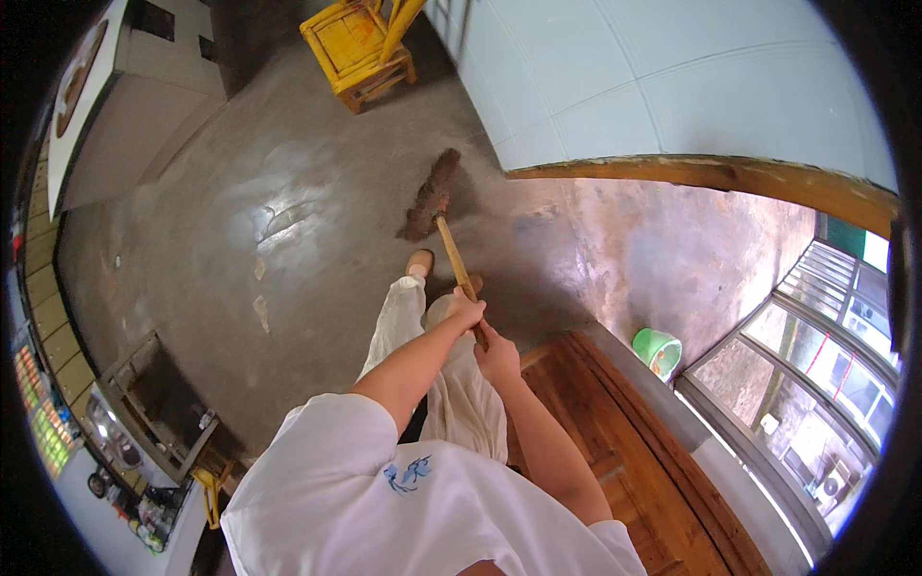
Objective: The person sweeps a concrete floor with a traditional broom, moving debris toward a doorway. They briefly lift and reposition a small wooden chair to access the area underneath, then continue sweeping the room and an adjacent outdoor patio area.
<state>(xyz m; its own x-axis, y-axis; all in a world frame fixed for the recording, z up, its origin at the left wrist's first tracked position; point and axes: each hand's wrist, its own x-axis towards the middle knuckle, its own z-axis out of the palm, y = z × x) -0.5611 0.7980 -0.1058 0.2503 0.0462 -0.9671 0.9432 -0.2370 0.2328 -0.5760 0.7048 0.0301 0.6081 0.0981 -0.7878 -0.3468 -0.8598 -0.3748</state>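
Your right hand (497, 357) and left hand (466, 308) are close together, both wrapped around the wooden stick of a broom (451, 245). The right one is nearer to you, by the stick's end. To your right is a big brown wooden piece of furniture (586, 413). Past it, near the right edge of the floor (211, 298), sits a green bin (651, 338). Its top is open, with some orange and pale bits inside, too small to name. The broom's long stick points away from you and a bit left. Its brown brush touches the floor past your feet, slanting from near left to far right. Farther off, a yellow chair (348, 40) stands by the floor's far edge.
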